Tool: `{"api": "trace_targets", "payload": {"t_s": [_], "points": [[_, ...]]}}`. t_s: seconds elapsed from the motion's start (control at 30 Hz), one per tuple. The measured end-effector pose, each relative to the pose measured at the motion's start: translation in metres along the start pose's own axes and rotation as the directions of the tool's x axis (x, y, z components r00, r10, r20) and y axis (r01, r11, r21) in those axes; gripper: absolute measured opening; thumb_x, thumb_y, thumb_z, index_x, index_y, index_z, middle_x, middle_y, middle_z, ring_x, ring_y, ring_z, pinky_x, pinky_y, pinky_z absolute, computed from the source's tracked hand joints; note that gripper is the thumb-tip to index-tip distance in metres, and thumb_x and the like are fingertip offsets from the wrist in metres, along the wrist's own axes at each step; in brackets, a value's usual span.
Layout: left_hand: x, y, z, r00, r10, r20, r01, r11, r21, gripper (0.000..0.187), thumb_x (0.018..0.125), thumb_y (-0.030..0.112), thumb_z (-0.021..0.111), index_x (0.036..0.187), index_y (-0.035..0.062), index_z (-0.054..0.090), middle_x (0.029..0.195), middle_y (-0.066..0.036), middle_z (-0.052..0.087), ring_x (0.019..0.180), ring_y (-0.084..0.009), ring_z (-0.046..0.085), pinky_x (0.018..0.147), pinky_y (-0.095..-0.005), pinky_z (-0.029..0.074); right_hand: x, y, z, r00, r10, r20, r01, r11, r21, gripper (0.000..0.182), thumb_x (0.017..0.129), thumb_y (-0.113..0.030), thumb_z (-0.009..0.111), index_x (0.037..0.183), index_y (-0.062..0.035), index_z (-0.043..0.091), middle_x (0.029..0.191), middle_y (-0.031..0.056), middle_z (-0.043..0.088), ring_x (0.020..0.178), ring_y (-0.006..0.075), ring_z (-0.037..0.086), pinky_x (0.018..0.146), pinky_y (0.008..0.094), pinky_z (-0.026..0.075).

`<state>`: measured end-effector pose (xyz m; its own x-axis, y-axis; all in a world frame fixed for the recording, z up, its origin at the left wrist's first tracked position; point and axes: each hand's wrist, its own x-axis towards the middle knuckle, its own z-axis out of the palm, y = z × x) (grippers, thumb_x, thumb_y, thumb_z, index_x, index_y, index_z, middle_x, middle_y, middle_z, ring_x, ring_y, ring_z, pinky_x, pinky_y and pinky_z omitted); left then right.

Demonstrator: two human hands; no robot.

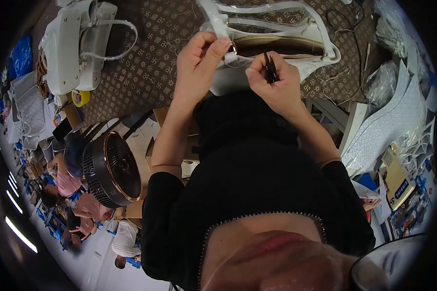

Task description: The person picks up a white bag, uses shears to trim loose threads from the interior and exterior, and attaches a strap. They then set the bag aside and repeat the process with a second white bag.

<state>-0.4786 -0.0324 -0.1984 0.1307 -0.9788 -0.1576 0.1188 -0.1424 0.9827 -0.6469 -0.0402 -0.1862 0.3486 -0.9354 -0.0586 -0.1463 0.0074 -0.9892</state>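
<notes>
A glossy white handbag [277,41] with long white straps and a tan lining lies at the near edge of the desk [155,63], its top gaping and its opening facing up. The person's left hand [197,65] is closed in a pinch, thumb against fingers, at the bag's left end, beside a small gold-coloured metal ring [234,47] at the strap's base. The right hand [282,82] is curled round a slim black two-pronged tool [271,69], prongs pointing away from the person, in front of the opening. Brown cloth with a pale repeating pattern covers the desk. A thin black cable [360,48] runs right of the bag; well to the left are more white bags [65,48], with a yellow tape roll [80,98] just beside them.
</notes>
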Motion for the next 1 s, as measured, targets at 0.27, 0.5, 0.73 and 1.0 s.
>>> {"api": "trace_targets", "payload": {"t_s": [0.27, 0.5, 0.73, 1.0], "points": [[0.005, 0.002, 0.001, 0.999, -0.024, -0.024, 0.023, 0.998, -0.055, 0.021, 0.087, 0.020, 0.058, 0.082, 0.0001, 0.056, 0.069, 0.003, 0.053, 0.064, -0.0020, 0.043, 0.058, -0.0160, 0.035, -0.012, -0.010, -0.031, 0.974, -0.078, -0.211, 0.114, 0.980, 0.163, 0.012, 0.077, -0.004, 0.065, 0.076, -0.0031, 0.053, 0.062, -0.0052, 0.050, 0.056, 0.0003, 0.042, 0.053, 0.0155, 0.036], [0.000, 0.003, 0.000, 1.000, -0.012, -0.025, 0.011, 1.000, -0.023, 0.021, 0.087, 0.021, 0.059, 0.082, 0.0000, 0.056, 0.070, 0.003, 0.053, 0.064, -0.0029, 0.044, 0.058, -0.0171, 0.036, 0.000, -0.007, -0.026, 0.990, 0.053, -0.130, -0.048, 0.998, 0.037, 0.014, 0.083, -0.015, 0.062, 0.087, -0.0016, 0.058, 0.061, -0.0062, 0.046, 0.053, 0.0010, 0.040, 0.048, 0.0168, 0.031], [-0.008, 0.001, -0.001, 0.998, 0.043, 0.041, -0.040, 0.996, -0.083, 0.014, 0.087, 0.015, 0.058, 0.084, 0.0009, 0.057, 0.073, 0.003, 0.055, 0.065, -0.0015, 0.043, 0.057, -0.0155, 0.035, 0.028, -0.010, -0.016, 0.833, 0.401, 0.382, -0.495, 0.849, 0.186, 0.030, 0.087, -0.032, 0.054, 0.087, -0.0025, 0.060, 0.050, -0.0024, 0.044, 0.041, 0.0050, 0.040, 0.040, 0.0193, 0.032], [-0.013, -0.001, -0.001, 0.997, 0.067, 0.035, -0.063, 0.992, -0.110, 0.013, 0.087, 0.013, 0.058, 0.085, 0.0008, 0.057, 0.075, 0.004, 0.054, 0.066, -0.0009, 0.043, 0.059, -0.0150, 0.035, 0.046, -0.011, -0.010, 0.801, 0.400, 0.445, -0.503, 0.853, 0.137, 0.026, 0.086, -0.028, 0.057, 0.090, -0.0022, 0.057, 0.048, -0.0033, 0.042, 0.038, 0.0036, 0.038, 0.036, 0.0190, 0.031]]}}
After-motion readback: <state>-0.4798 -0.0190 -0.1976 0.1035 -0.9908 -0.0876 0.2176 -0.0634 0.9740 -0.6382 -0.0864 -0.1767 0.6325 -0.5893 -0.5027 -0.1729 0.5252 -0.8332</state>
